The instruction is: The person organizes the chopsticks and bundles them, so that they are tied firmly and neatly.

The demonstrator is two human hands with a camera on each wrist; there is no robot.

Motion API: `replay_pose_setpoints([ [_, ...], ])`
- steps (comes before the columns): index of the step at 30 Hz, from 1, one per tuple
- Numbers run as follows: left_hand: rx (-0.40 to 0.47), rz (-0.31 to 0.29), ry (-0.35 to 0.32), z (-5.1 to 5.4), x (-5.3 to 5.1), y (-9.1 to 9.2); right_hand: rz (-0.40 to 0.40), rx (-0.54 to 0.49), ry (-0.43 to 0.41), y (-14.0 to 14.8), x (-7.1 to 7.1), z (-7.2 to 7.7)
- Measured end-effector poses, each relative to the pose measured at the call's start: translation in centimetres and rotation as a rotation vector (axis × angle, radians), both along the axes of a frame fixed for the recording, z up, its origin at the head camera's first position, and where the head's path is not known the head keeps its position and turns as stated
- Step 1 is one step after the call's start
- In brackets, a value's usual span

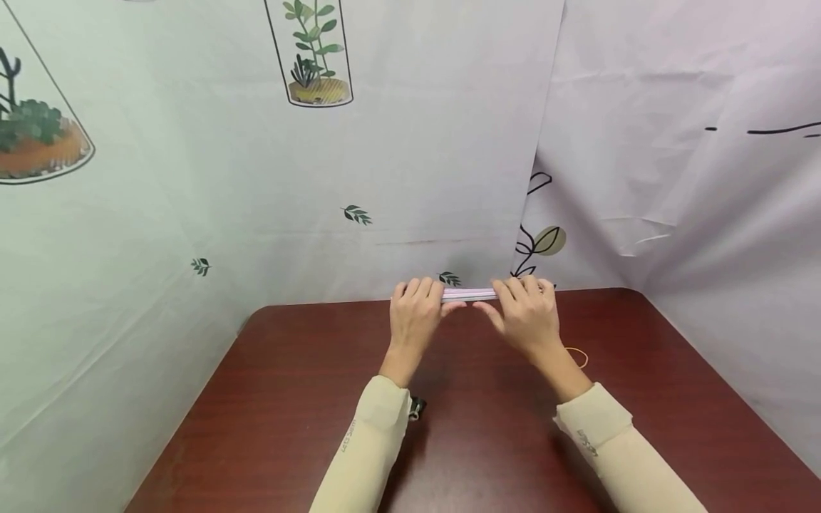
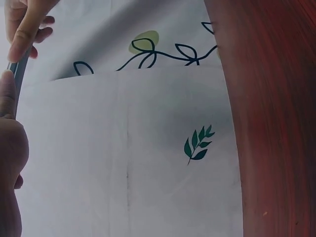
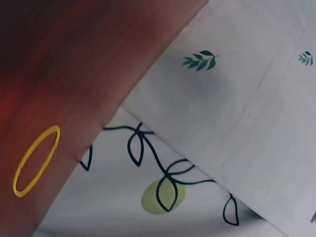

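In the head view, a thin flat stack with pink and white layered edges [image 1: 470,293] is held up edge-on at the far side of the table, probably paper. My left hand [image 1: 415,313] grips its left end, fingers curled over the top and thumb along the underside. The right end is gripped the same way by my right hand [image 1: 529,313]. Both thumbs point toward each other. At the left wrist view's left edge, the stack shows as a narrow grey edge [image 2: 20,81] between the two hands. The right wrist view shows neither hand.
On the reddish-brown table [image 1: 308,399], a yellow rubber band [image 3: 37,160] lies near the far right, partly behind my right wrist in the head view. A small black object with metal, perhaps a binder clip [image 1: 417,407], sits beside my left cuff. White printed cloth [image 1: 417,178] hangs behind.
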State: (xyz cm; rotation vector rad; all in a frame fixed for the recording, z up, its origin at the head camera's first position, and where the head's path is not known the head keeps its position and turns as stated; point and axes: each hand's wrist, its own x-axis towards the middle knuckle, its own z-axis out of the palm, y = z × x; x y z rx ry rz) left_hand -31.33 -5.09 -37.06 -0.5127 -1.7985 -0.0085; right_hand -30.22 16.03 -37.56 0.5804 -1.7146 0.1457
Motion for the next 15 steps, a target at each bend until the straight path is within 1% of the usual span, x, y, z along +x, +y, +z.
replay_pose_setpoints([
  [2,0.003,0.002,-0.004,0.1,-0.1,-0.2,0.040,-0.005,-0.026,0.7,0.3,0.6],
  [3,0.006,0.003,-0.007,0.1,-0.1,-0.2,0.066,-0.041,-0.019,1.1,0.4,0.9],
  [4,0.009,0.003,-0.007,0.2,-0.2,-0.3,0.094,-0.104,-0.006,1.5,0.5,1.2],
  [5,0.011,0.005,-0.007,0.3,-0.2,-0.4,0.122,-0.193,-0.004,2.1,0.6,1.6],
  [6,0.012,0.005,-0.003,0.3,-0.2,-0.5,0.150,-0.298,-0.019,2.8,0.8,1.9],
  [7,0.012,0.007,-0.001,0.5,-0.2,-0.6,0.166,-0.417,-0.050,3.6,0.9,2.2],
  [8,0.013,0.009,0.001,0.5,-0.2,-0.7,0.177,-0.539,-0.114,4.5,1.0,2.4],
  [9,0.014,0.009,0.003,0.6,-0.3,-0.8,0.165,-0.655,-0.216,5.5,1.0,2.5],
  [10,0.016,0.011,0.007,0.6,-0.3,-0.9,0.116,-0.725,-0.363,6.6,1.1,2.4],
  [11,0.018,0.014,0.007,0.7,-0.3,-1.0,0.045,-0.743,-0.540,7.7,1.0,2.2],
  [12,0.021,0.017,0.005,0.7,-0.4,-1.0,-0.032,-0.705,-0.730,8.9,0.9,1.7],
  [13,0.024,0.020,0.002,0.8,-0.4,-1.1,-0.106,-0.624,-0.918,9.9,0.7,1.2],
  [14,0.024,0.024,0.001,0.8,-0.4,-1.1,-0.152,-0.504,-1.084,10.9,0.5,0.4],
  [15,0.022,0.026,0.001,0.8,-0.4,-1.2,-0.174,-0.377,-1.220,11.8,0.3,-0.4],
])
